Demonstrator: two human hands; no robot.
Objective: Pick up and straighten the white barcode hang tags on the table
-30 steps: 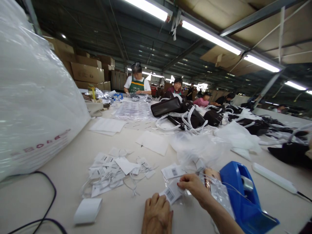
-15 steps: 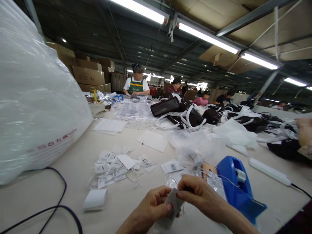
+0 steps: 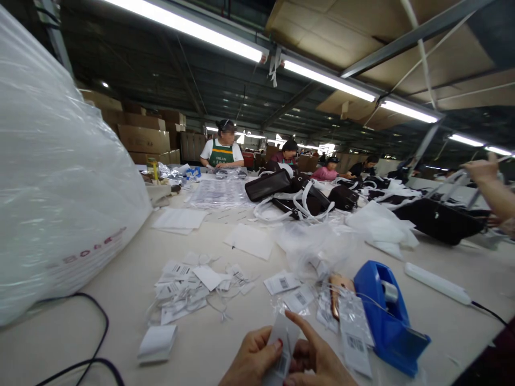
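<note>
Raised slightly since the earlier frame, a barcode tag (image 3: pixel 283 343) is pinched upright between the left hand (image 3: pixel 253 362) and right hand (image 3: pixel 317 362). Just right of the grip stands a blue tape dispenser (image 3: pixel 384 316); farther left, loose tags (image 3: pixel 193 287) are scattered.

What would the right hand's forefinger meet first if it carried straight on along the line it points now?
Likely the barcode tag held between both hands: the right hand points up-left onto it. Beyond lie loose tags, though depth is unclear.
</note>
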